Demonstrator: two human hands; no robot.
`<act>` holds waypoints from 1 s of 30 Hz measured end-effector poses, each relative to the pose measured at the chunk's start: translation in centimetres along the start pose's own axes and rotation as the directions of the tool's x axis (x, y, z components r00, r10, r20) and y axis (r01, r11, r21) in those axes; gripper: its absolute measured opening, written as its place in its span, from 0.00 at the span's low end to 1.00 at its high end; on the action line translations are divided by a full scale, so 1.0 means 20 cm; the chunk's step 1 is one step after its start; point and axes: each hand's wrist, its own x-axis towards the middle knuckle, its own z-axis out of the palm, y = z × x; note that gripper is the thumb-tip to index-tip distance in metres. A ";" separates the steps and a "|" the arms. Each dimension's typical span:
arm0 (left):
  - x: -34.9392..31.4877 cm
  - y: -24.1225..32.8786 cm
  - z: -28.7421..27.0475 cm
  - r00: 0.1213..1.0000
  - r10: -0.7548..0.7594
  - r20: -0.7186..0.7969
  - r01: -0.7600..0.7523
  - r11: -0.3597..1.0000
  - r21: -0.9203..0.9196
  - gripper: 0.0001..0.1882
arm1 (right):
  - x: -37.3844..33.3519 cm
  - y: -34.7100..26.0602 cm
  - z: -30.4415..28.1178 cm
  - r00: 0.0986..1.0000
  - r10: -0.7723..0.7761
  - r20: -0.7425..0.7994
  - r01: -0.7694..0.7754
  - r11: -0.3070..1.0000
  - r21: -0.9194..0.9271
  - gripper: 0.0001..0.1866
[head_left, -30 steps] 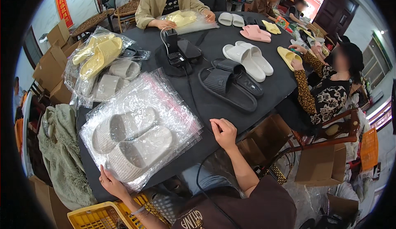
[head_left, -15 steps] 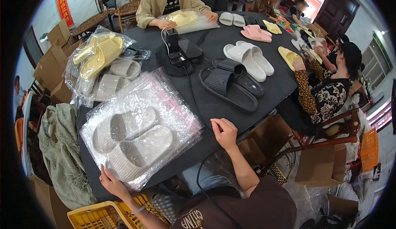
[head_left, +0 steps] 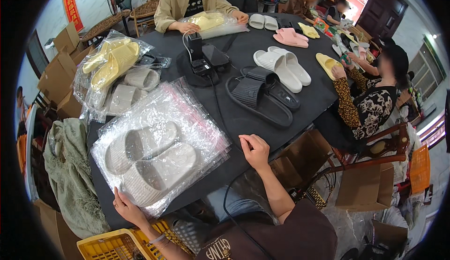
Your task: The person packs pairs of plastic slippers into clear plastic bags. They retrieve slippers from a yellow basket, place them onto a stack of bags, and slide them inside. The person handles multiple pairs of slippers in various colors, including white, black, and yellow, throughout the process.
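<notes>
In the head view, the left grip [head_left: 126, 207] is at the near left corner of a stack of clear bags [head_left: 180, 105]. Its thumb and fingers are slightly apart at the film's edge; whether they pinch it, I cannot tell. The right grip [head_left: 255, 148] is loosely curled over the near edge of the tabletop [head_left: 225, 173], apart from the bags, with nothing seen in it; whether its fingertips meet is hidden.

The near grey slippers [head_left: 174, 166] lie side by side just ahead and to the right of the left grip, on the stack. Glare across them suggests that they are inside the top bag, so this pair looks covered; whether its mouth, toward the pink-striped edge, is sealed does not show.

Farther ahead of the left grip is a heap in clear film: yellow slippers [head_left: 117, 65] above, more grey slippers [head_left: 123, 98] below. These look bagged.

Ahead of the right grip, the rest lie bare: black slides [head_left: 248, 93] nearest, white slides [head_left: 281, 65] behind them, pink slides [head_left: 290, 37] farther off. Beyond and to its right, a co-worker [head_left: 375, 96] handles an unbagged yellow slide [head_left: 326, 64]. Far ahead of both grips, another co-worker [head_left: 187, 7] has a pale yellow pair [head_left: 206, 22] on clear film.
</notes>
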 end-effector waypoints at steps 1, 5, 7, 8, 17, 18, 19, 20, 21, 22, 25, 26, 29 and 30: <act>0.00 -0.01 0.01 1.000 0.009 -0.004 -0.009 1.000 0.003 0.18 | 0.00 0.00 0.00 1.000 0.000 -0.002 0.000 1.000 0.002 0.02; 0.01 0.01 -0.01 1.000 -0.001 0.010 0.001 1.000 0.023 0.18 | 0.00 -0.01 0.00 1.000 0.002 0.001 -0.002 1.000 0.006 0.03; 0.01 -0.01 -0.01 1.000 0.006 -0.005 -0.006 1.000 -0.002 0.18 | 0.02 -0.02 0.00 1.000 -0.012 0.001 0.012 1.000 -0.006 0.02; 0.00 -0.02 -0.01 1.000 0.002 -0.016 -0.002 1.000 -0.004 0.18 | 0.02 -0.03 0.00 1.000 -0.020 0.010 0.020 1.000 -0.004 0.02; 0.00 0.03 -0.01 0.998 -0.038 -0.042 0.036 0.999 -0.036 0.15 | 0.02 -0.04 -0.04 0.941 0.261 0.216 -0.313 0.914 0.259 0.05; 0.00 0.02 -0.01 0.998 -0.034 -0.054 0.032 0.999 -0.035 0.15 | 0.06 -0.04 -0.05 0.956 0.224 0.189 -0.267 0.932 0.245 0.05; -0.01 0.01 -0.01 0.997 -0.030 -0.065 0.028 0.999 -0.033 0.15 | 0.09 -0.05 -0.05 0.969 0.188 0.161 -0.222 0.947 0.231 0.05; 0.00 0.00 -0.01 0.997 -0.016 -0.072 0.015 1.000 -0.023 0.15 | 0.15 -0.09 -0.06 0.986 0.112 0.121 -0.139 0.962 0.236 0.05; -0.01 -0.01 -0.01 0.997 -0.004 -0.075 0.003 1.000 -0.011 0.15 | 0.21 -0.15 -0.06 0.992 0.065 0.110 -0.092 0.962 0.255 0.05; -0.01 -0.01 -0.02 0.994 0.022 -0.108 -0.022 1.000 0.004 0.15 | 0.28 -0.22 -0.06 0.986 -0.009 0.167 -0.038 0.961 0.275 0.05; -0.01 0.00 -0.02 0.994 0.005 -0.105 -0.005 1.000 -0.001 0.15 | 0.48 -0.36 0.01 0.867 -0.319 0.382 0.221 0.934 0.280 0.06; 0.00 0.01 -0.02 0.994 0.011 -0.106 -0.012 1.000 -0.008 0.15 | 0.53 -0.39 0.05 0.776 -0.324 0.541 0.190 0.938 0.290 0.06; 0.01 0.01 -0.02 0.992 0.037 -0.120 -0.035 0.999 0.011 0.15 | 0.68 -0.37 0.23 0.321 -0.584 0.746 0.474 0.781 0.407 0.12; 0.00 0.02 -0.03 0.993 0.015 -0.113 -0.016 1.000 -0.005 0.14 | 0.69 -0.39 0.29 0.248 -0.571 0.782 0.494 0.769 0.405 0.16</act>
